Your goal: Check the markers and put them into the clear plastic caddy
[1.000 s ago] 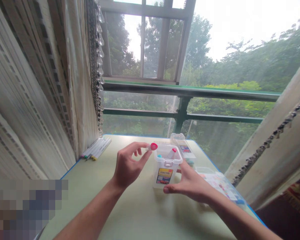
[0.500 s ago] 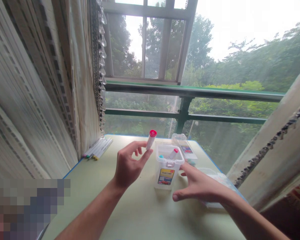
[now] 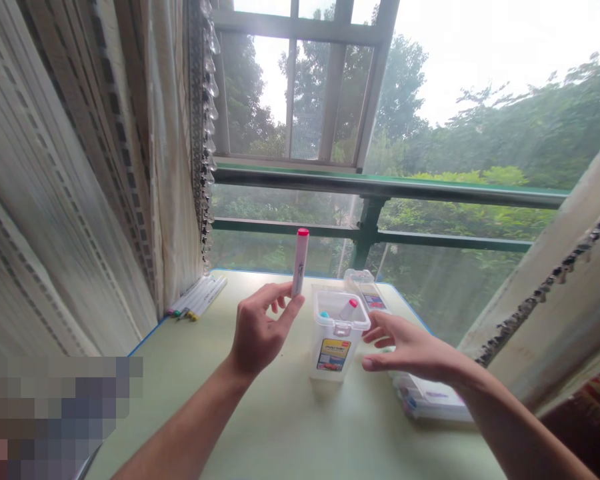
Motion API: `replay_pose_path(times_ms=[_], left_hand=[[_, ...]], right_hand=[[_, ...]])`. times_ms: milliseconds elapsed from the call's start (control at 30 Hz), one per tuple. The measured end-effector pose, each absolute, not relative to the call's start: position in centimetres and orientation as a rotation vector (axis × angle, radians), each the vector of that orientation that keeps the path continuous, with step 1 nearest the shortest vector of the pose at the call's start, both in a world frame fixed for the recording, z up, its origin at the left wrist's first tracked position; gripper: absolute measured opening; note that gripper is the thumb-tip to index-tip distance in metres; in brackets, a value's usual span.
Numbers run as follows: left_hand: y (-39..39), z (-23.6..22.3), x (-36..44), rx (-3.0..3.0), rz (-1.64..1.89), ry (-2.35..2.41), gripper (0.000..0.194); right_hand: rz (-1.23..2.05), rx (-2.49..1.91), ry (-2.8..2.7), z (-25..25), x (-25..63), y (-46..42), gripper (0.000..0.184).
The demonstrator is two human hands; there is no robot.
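Observation:
A white marker with a red end (image 3: 301,261) stands upright in my left hand (image 3: 266,327), pinched near its lower end between thumb and fingers. Just right of it, the clear plastic marker box (image 3: 330,360) stands uncovered on the table, a yellow and blue label on its front. Inside it I see a red-tipped marker (image 3: 349,308) leaning and a small turquoise tip (image 3: 325,315). My right hand (image 3: 405,347) hovers at the box's right side, fingers spread and holding nothing; whether a fingertip touches the box I cannot tell.
Several white markers (image 3: 200,297) lie at the table's far left edge by the curtain (image 3: 173,167). Another plastic box (image 3: 373,293) is behind the first. A clear case of markers (image 3: 430,400) lies under my right forearm. Beyond the table runs a green railing (image 3: 370,230).
My left hand has tipped the marker from leaning toward me to upright, so its side now shows. My right hand has moved up and slightly right, uncovering more of the case.

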State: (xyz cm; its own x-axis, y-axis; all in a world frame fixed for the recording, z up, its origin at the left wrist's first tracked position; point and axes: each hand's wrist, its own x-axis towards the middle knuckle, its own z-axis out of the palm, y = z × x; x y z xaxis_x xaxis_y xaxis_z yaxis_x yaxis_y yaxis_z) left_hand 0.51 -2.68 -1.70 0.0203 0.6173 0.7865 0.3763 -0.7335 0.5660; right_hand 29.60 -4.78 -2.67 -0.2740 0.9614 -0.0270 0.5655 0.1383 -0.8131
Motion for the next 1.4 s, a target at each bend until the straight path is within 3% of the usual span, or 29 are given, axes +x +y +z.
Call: replay_pose_path(times_ms=[200, 333, 467, 533, 600, 733, 900, 1067, 1167, 1400], left_hand=[[-2.6, -1.8, 0.3, 2.118, 1.837, 1.066, 0.018], [-2.6, -1.8, 0.4, 2.131, 1.865, 1.068, 0.021], [-2.9, -1.6, 0.5, 2.188, 1.88, 1.028, 0.022], [-3.1, -1.5, 0.5, 2.216, 1.899, 1.012, 0.022], [-3.2, -1.4, 0.5, 2.23, 1.926, 1.014, 0.022], [-3.4, -1.2, 0.3, 2.238, 2.0, 1.037, 0.016], [-3.5, -1.0, 0.1, 2.269, 2.071, 1.028, 0.014], [-3.1, -1.0, -0.5, 2.07, 2.235, 1.1, 0.03], [-2.5, -1.2, -1.0, 1.768, 2.307, 1.086, 0.025], [-2.7, -2.4, -0.1, 2.175, 1.819, 1.008, 0.022]], right_hand=[[0.944, -1.438, -1.729, -1.0, 29.7, -5.0, 0.061], [0.723, -1.364, -1.541, 0.5, 29.2, -5.0, 0.052], [0.246, -1.212, -1.511, 3.5, 27.2, -5.8, 0.042], [-0.233, -1.098, -1.622, 5.6, 25.6, -6.5, 0.03], [-0.629, -0.934, -1.799, 7.5, 23.8, -6.9, 0.031], [-0.886, -0.799, -2.191, 9.6, 20.6, -6.4, 0.031], [-0.835, -0.779, -2.374, 9.7, 19.1, -5.3, 0.011], [-0.795, -0.836, -2.302, 10.0, 20.4, -4.7, 0.015], [-0.699, -0.99, -2.12, 10.2, 22.2, -3.9, 0.018], [0.154, -1.014, -1.819, 10.6, 24.7, -2.4, 0.032]])
